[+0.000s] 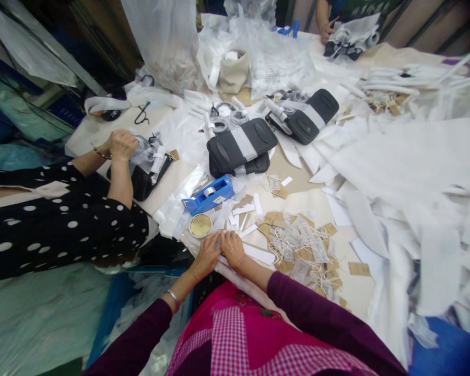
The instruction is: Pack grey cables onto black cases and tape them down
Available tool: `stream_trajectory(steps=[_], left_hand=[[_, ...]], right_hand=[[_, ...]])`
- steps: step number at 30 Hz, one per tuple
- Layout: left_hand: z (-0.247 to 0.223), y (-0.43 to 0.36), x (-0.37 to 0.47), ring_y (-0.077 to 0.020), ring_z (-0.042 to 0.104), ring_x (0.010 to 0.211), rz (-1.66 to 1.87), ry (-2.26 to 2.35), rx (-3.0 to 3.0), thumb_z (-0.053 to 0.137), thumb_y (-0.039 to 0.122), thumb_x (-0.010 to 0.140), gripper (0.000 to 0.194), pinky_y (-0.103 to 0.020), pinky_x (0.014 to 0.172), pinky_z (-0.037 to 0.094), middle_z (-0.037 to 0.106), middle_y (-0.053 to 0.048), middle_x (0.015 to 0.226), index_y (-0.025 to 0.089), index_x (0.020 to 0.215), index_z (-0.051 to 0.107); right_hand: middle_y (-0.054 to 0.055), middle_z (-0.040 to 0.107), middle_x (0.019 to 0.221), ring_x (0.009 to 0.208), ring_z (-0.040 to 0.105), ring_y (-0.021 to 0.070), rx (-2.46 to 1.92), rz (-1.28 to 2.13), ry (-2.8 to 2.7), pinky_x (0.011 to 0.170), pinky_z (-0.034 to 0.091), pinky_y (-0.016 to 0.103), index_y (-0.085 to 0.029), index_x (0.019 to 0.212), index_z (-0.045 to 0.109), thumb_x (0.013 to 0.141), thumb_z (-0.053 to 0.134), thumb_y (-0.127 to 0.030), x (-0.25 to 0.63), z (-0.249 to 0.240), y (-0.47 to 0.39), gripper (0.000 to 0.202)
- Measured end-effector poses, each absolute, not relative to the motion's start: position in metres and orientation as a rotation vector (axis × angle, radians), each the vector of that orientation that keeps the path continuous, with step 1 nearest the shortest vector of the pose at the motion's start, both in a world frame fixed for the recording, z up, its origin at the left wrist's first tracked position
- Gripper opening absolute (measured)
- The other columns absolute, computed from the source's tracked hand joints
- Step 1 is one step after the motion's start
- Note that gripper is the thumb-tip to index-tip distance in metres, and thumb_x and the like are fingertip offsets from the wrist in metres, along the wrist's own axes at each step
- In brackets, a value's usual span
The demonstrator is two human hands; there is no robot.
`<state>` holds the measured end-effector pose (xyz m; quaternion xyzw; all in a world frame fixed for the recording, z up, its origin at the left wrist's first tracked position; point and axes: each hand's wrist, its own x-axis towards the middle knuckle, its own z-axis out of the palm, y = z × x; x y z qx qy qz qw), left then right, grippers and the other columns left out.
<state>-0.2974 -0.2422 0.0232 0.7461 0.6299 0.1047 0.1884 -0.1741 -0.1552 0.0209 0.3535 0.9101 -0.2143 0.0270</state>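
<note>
My left hand (207, 256) and my right hand (232, 249) meet at the near edge of the table, fingers bent and fingertips almost touching. Whatever is pinched under them is hidden by the fingers. White paper strips (259, 254) lie just beside and beyond my right hand. A round tin with a yellowish inside (200, 225) stands right above my left hand. Behind it sits a blue tape dispenser (208, 195) with a roll of clear tape. To the right spreads a pile of brown cardboard tags (305, 253) with white strings and small clear packets.
Black padded cases (241, 146) with clear bands lie stacked beyond the dispenser; another bundle (309, 117) is behind them. At left, a co-worker's hand (122, 145) works on a black item. White foam sheets (407, 177) cover the right side. Another person (329, 31) works at the far side.
</note>
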Motion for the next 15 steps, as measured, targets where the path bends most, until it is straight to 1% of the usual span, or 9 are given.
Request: stream_trajectory(steps=[2,4,7,9,10,12,14,15], left_hand=[[0.025,-0.241,-0.297,-0.0336,0.024,0.135,0.288,1.772,2.114,0.048,0.002,0.072,0.059,-0.055,0.106,0.029,0.018,-0.014,0.154,0.02,0.128,0.052],[0.028,-0.24,-0.297,-0.034,0.024,0.135,0.278,1.768,2.115,0.049,0.003,0.072,0.053,-0.055,0.105,0.03,0.018,-0.015,0.154,0.018,0.123,0.055],[0.033,-0.238,-0.296,-0.0339,0.025,0.134,0.261,1.765,2.097,0.05,0.006,0.074,0.033,-0.055,0.105,0.03,0.017,-0.015,0.155,0.016,0.103,0.061],[0.035,-0.236,-0.296,-0.0333,0.026,0.134,0.265,1.768,2.09,0.051,0.006,0.074,0.024,-0.054,0.104,0.03,0.018,-0.014,0.155,0.016,0.094,0.061],[0.036,-0.236,-0.295,-0.0329,0.026,0.134,0.268,1.767,2.088,0.051,0.006,0.074,0.023,-0.054,0.104,0.031,0.019,-0.013,0.155,0.017,0.092,0.06],[0.037,-0.235,-0.295,-0.0325,0.026,0.133,0.271,1.761,2.086,0.051,0.005,0.073,0.024,-0.054,0.104,0.031,0.021,-0.012,0.154,0.017,0.092,0.059],[0.036,-0.234,-0.295,-0.0323,0.027,0.133,0.266,1.752,2.087,0.051,0.004,0.072,0.025,-0.054,0.104,0.031,0.023,-0.012,0.154,0.018,0.092,0.059],[0.036,-0.233,-0.295,-0.0323,0.027,0.132,0.266,1.75,2.086,0.051,0.004,0.071,0.025,-0.054,0.104,0.031,0.023,-0.012,0.153,0.018,0.092,0.058]], right_hand=[[0.015,0.06,0.097,0.091,0.051,0.0263,1.056,-0.708,2.828,0.075,0.045,0.038,-0.008,0.126,0.046,0.089,0.039,-0.006,-0.173,0.02,-0.153,0.038],[0.014,0.06,0.096,0.091,0.052,0.026,1.038,-0.766,2.838,0.075,0.046,0.037,-0.009,0.122,0.049,0.089,0.041,-0.007,-0.171,0.021,-0.15,0.035],[0.012,0.061,0.097,0.092,0.053,0.0238,1.046,-0.883,2.842,0.078,0.045,0.034,-0.013,0.111,0.054,0.085,0.046,-0.008,-0.163,0.023,-0.139,0.028],[0.009,0.061,0.099,0.093,0.053,0.0208,1.087,-0.975,2.837,0.079,0.045,0.03,-0.015,0.11,0.053,0.08,0.048,-0.005,-0.152,0.023,-0.128,0.032],[0.007,0.061,0.098,0.092,0.054,0.019,1.123,-1.019,2.828,0.079,0.045,0.028,-0.015,0.111,0.052,0.079,0.047,-0.003,-0.145,0.023,-0.121,0.035],[0.005,0.06,0.095,0.086,0.055,0.0163,1.233,-1.082,2.794,0.077,0.045,0.026,-0.014,0.114,0.05,0.08,0.041,-0.002,-0.127,0.022,-0.106,0.037],[0.005,0.059,0.092,0.082,0.055,0.0159,1.342,-1.105,2.758,0.076,0.044,0.026,-0.013,0.112,0.052,0.084,0.036,-0.003,-0.107,0.021,-0.093,0.034],[0.006,0.058,0.092,0.083,0.055,0.0162,1.374,-1.109,2.747,0.077,0.044,0.027,-0.013,0.108,0.054,0.085,0.036,-0.005,-0.099,0.022,-0.087,0.031]])
